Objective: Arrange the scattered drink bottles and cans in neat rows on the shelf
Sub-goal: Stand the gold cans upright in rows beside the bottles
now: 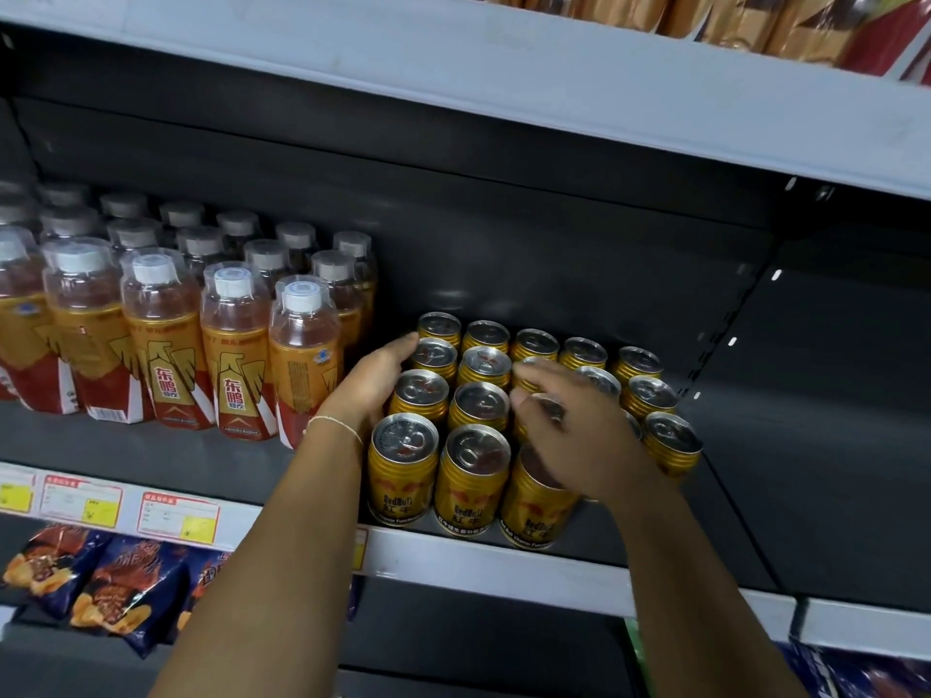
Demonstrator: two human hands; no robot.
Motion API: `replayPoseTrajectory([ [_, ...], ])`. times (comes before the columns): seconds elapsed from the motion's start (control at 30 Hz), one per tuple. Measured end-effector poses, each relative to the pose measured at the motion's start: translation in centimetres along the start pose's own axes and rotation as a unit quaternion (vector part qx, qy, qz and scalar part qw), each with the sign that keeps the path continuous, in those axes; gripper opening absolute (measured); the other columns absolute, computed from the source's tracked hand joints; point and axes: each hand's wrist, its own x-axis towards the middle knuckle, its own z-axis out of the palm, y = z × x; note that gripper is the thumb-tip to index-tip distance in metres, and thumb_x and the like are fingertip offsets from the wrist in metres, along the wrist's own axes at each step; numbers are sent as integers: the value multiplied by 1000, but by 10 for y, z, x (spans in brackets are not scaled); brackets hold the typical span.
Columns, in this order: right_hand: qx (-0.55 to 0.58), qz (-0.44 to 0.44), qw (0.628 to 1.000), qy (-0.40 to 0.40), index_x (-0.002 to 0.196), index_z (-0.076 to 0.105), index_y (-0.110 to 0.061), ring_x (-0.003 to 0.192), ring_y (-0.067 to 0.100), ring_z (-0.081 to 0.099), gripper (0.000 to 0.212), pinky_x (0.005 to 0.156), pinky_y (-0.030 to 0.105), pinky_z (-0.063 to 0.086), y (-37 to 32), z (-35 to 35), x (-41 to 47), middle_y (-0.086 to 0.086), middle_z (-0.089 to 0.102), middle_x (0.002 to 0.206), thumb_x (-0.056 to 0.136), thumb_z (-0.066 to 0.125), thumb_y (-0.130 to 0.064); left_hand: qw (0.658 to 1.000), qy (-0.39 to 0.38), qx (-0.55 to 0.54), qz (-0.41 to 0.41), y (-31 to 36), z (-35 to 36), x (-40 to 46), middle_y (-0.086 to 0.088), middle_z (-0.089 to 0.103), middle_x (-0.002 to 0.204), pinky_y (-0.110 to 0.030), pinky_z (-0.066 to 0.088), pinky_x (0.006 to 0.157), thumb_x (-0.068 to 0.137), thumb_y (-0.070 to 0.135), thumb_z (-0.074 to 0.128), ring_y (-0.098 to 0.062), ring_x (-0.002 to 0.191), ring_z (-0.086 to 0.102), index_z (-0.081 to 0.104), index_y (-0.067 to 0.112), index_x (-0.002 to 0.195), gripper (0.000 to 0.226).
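On the dark shelf (151,445) a block of gold cans (471,395) stands in rows, upright with their silver tops showing, running from the front edge back toward the rear panel. Just to their left, orange drink bottles (166,340) with white caps stand in rows of their own, the nearest one close beside the cans but with a gap between. The left hand (375,382) lies flat against the left side of the can block, fingers straight and together, fingertips reaching the second can from the back, palm pressing on the cans in front of it; a thin bracelet (335,424) circles that wrist. The right hand (569,425) hovers over the middle of the block, fingers loosely bent and blurred, touching or nearly touching the can tops beneath; whether it has hold of a can I cannot tell. The front three cans sit right at the shelf lip, labels facing out. Price tags (179,516) hang on the white shelf edge below the bottles, and bags of crisps (121,591) lie on the shelf underneath. Gold packets (730,17) show on the shelf above.
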Motion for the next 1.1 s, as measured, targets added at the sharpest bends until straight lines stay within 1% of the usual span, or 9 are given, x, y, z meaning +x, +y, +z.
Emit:
replayPoseTrajectory([
  [0.1,6,55,992,118,136,58,-21,127,17,54,39,103,29,38,34,-31,-7,0,59,140,101,52,-36,991,51,110,47,9,4,-13,-2,47,144,-39,41,103,95,37,51,-20,124,50,40,25,144,51],
  [0.2,-10,133,979,156,137,57,-17,125,25,54,41,100,33,41,74,-56,-18,7,60,137,100,53,-34,967,79,233,72,18,18,-38,2,38,150,-33,34,103,93,44,52,-20,131,41,35,33,145,55],
  [0.33,96,168,977,89,140,52,-26,94,-4,61,43,76,16,46,102,-54,-32,-6,66,121,99,56,-38,785,66,568,239,13,67,-74,0,23,157,-35,17,116,93,58,39,-19,145,15,28,26,148,65],
  [0.4,151,155,975,53,144,47,-29,108,-3,59,53,86,18,49,107,-44,-38,-10,59,129,95,59,-44,720,-5,631,287,3,99,-90,1,16,159,-37,7,119,87,71,32,-18,147,5,27,26,149,77],
  [0.5,137,159,976,54,146,46,-33,143,20,34,63,113,46,39,117,-34,-40,2,36,155,89,64,-52,638,-80,715,274,-16,126,-102,6,3,160,-39,-1,119,68,91,21,-14,146,-7,16,28,151,104],
  [0.63,118,159,978,59,146,45,-38,147,21,25,64,117,47,32,122,-30,-41,2,25,160,88,62,-57,557,-81,791,240,-36,137,-98,4,-5,160,-43,-9,118,65,92,30,-17,146,-11,-3,23,152,116],
  [0.8,133,153,977,73,145,47,-39,148,20,26,62,118,46,33,126,-25,-39,-1,23,161,87,63,-57,537,-48,806,244,-45,140,-94,2,-3,161,-43,-8,118,74,82,36,-19,147,-7,-5,22,151,107],
  [0.97,146,144,975,80,146,45,-38,143,19,34,67,115,44,36,128,-25,-39,-1,29,157,85,64,-58,571,-59,788,222,-37,150,-93,1,5,161,-43,-6,119,72,85,33,-19,147,-1,5,22,152,106],
  [1.1,249,170,944,132,139,45,-46,120,6,55,58,99,34,48,133,-31,-32,-8,52,140,85,59,-64,592,-72,768,235,-26,175,-82,2,6,161,-40,-4,118,77,83,24,-19,147,0,9,22,152,98],
])
